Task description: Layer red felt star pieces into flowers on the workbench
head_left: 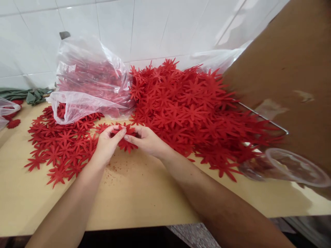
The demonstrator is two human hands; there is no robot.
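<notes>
Between my two hands is a red flower-shaped cutout point(128, 146) with narrow pointed petals, held just above the table. My left hand point(110, 139) pinches its left side, thumb on top. My right hand point(144, 139) grips the opposite side, its thumb close to the left thumb. The fingers behind the cutout are partly hidden. To the left lies a loose pile of similar red cutouts point(64, 141). A much larger heap of them point(178, 103) rises behind and to the right of my right hand.
A clear plastic bag point(88, 79) full of red pieces stands at the back left. Green leaf-like pieces point(33, 96) lie at far left. At right are a transparent plastic tub point(297, 167) and a tall brown board point(292, 75). Brown crumbs dot the table point(134, 203).
</notes>
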